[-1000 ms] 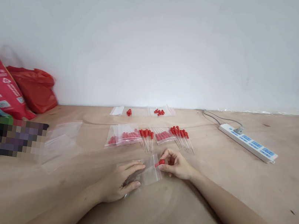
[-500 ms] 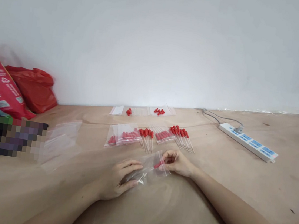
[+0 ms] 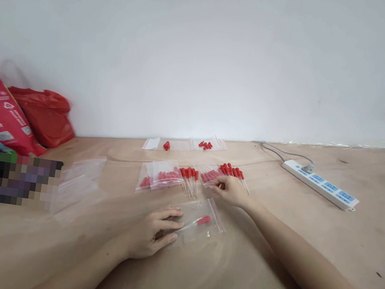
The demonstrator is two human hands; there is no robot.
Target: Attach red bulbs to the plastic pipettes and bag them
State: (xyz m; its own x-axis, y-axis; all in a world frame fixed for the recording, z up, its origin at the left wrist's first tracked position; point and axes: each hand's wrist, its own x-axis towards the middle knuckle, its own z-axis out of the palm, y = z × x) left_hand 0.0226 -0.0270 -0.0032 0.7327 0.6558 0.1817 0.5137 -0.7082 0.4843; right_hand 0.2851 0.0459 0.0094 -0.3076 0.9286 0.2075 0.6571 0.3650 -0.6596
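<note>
A clear zip bag [image 3: 193, 236] lies on the table with one red-bulbed dropper [image 3: 204, 220] inside, its thin tube pointing left. My left hand [image 3: 156, 231] rests on the closed end of this bag, fingers stretched out and apart. Just beyond the bag's zip edge, my right hand [image 3: 229, 190] is loosely curled, a gap showing between thumb and forefinger; I see nothing in it. Its fingertips are beside a bag of red-bulbed droppers [image 3: 209, 175]. Loose droppers [image 3: 232, 170] fan out behind this hand, and another group of droppers [image 3: 190, 178] lies farther left.
Filled bags [image 3: 162, 174] lie left of the loose droppers. Flat zip bags [image 3: 82, 181] are farther left. Small red bulbs [image 3: 206, 145] and thin tubes [image 3: 181, 145] lie near the wall. A power strip [image 3: 320, 183] is at right, a red plastic bag [image 3: 48, 113] at left.
My right hand has let go of the dropper's red bulb, leaving it inside the bag, and has moved up and away toward the other droppers. My left hand stays on the bag.
</note>
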